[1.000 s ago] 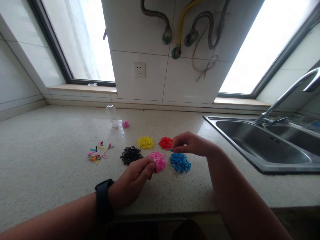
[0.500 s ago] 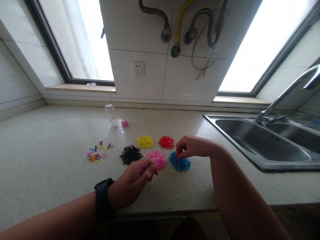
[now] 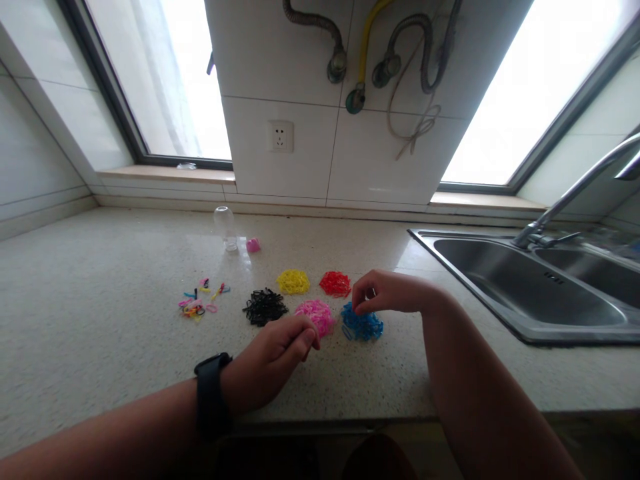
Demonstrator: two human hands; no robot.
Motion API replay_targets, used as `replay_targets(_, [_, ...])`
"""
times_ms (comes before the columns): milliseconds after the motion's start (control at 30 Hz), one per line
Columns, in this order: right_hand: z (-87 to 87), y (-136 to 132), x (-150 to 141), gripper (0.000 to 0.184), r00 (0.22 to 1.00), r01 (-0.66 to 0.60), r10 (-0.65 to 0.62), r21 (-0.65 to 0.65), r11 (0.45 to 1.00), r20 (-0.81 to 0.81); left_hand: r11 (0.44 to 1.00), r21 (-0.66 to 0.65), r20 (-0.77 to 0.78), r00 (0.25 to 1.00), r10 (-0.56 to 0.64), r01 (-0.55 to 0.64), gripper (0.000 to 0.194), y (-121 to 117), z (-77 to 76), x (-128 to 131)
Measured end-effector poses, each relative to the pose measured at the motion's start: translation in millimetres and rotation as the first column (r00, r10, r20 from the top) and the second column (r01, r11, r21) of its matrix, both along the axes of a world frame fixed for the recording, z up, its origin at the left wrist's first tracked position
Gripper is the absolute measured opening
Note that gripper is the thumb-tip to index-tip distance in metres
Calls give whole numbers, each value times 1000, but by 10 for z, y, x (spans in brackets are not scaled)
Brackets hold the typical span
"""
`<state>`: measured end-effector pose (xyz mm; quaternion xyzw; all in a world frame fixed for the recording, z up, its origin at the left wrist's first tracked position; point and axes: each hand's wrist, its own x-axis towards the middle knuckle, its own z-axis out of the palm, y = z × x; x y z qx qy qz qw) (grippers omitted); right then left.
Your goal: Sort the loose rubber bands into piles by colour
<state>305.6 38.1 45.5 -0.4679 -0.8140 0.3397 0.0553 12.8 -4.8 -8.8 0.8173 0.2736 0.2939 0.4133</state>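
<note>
My left hand, with a black watch on its wrist, is closed in front of the pink rubber bands and partly covers that pile. What its curled fingers hold, if anything, is hidden. Over the back edge of the blue rubber bands, my right hand is pinched, thumb against fingers; nothing between the tips can be made out. Nearby lie separate piles of black rubber bands, yellow rubber bands and red rubber bands.
A small heap of mixed-colour bands lies to the left. Behind it are a clear plastic bottle, upside down, and a pink cap. A steel sink with a faucet is on the right of the speckled counter.
The view has shifted slightly. Both hands keep nearly the same pose. A blue band now shows apart at the left edge of the blue pile.
</note>
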Motion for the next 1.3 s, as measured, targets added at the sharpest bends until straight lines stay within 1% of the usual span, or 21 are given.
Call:
replay_targets(67, [-29,30,14,28,998,56,-54,29,998,-35,1000,4,-5,1000,-7,7,33,-3,4,-2])
replay_targets(167, [-95,95,39,31,983,173,-167,91,981,-74,1000,21,-15,1000,-12,13,32,-12,16,-6])
replay_targets(233, [-116,114,42,31,976,208,-199,109,972,-87,999,39,-26,1000,-11,12,31,-21,29,-10])
replay_targets(300, [-95,89,19,31,984,166,-159,84,983,-87,998,60,-37,999,-13,15,30,-29,45,-12])
replay_targets(400, [-2,-20,-77,27,999,6,-5,19,1000,-48,997,79,-49,998,-24,28,30,-35,64,-10])
replay_targets(467, [66,-105,-164,25,996,-85,86,-16,996,21,996,84,-48,998,-29,33,30,-32,64,-6])
replay_targets(533, [116,-170,-248,32,986,-124,129,-57,991,106,996,82,-42,999,-29,32,30,-28,55,-2])
replay_targets(600, [140,-206,-310,37,974,-126,142,-98,987,178,996,80,-35,999,-26,28,30,-26,45,0])
replay_targets(700, [138,-218,-355,38,963,-120,151,-147,982,223,996,81,-28,999,-29,31,29,-28,45,0])
replay_targets(933, [138,-226,-332,38,965,-56,100,-182,982,241,996,79,-27,999,-43,45,28,-23,65,-1])
replay_targets(1033, [156,-219,-266,35,981,-58,89,-178,982,174,996,83,-32,999,-43,46,29,-20,59,-1])
replay_targets(1100, [149,-186,-200,32,993,-53,68,-156,986,94,995,86,-37,998,-44,47,29,-21,60,-2])
replay_targets(1167, [112,-121,-131,28,1000,-10,11,-98,995,5,994,96,-46,998,-48,52,29,-25,68,-4])
replay_targets(1233, [44,-31,-73,25,991,103,-103,5,995,-85,991,116,-57,997,-60,66,28,-33,83,-6])
replay_targets(1267, [1,20,-51,25,975,188,-179,63,980,-129,988,130,-64,995,-71,79,27,-40,91,-7])
replay_targets(1300, [-47,70,-32,25,948,287,-265,117,951,-174,985,146,-70,994,-86,95,27,-47,99,-8])
